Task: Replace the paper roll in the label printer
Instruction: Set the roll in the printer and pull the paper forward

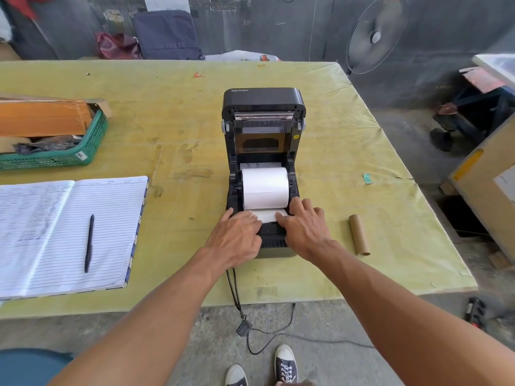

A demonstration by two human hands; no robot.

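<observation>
A black label printer (263,104) stands on the yellow-green table (348,151) with its lid tipped up and back. A full white paper roll (265,186) lies in its open bay. The roll's loose end (269,215) runs forward over the printer's front. My left hand (235,238) presses flat on the left part of that strip. My right hand (305,228) presses on its right part, fingers spread over the guide edge. A bare brown cardboard core (359,234) lies on the table to the right of the printer.
An open lined notebook (67,235) with a black pen (89,243) lies at the left. Behind it a green basket (69,158) holds cardboard. The printer's cables (237,299) hang over the near table edge. A fan (376,34) stands at the far right.
</observation>
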